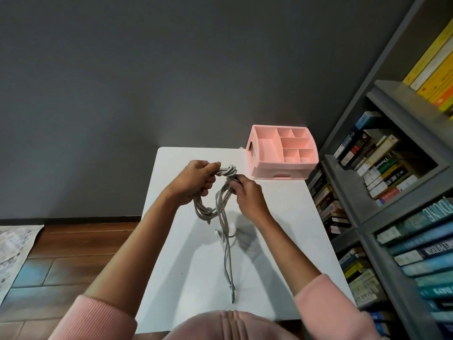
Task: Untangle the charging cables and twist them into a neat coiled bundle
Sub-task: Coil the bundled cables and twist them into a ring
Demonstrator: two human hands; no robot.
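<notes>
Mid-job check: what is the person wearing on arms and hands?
The left sleeve and right sleeve are pink ribbed knit, ending near the elbows; forearms bare. The left hand and right hand are bare: no gloves or watch visible.

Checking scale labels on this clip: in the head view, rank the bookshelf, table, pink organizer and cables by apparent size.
1. bookshelf
2. table
3. pink organizer and cables: not ranked; the cables reach longer but are thin and nearer the camera, the organizer is wider and farther.
</notes>
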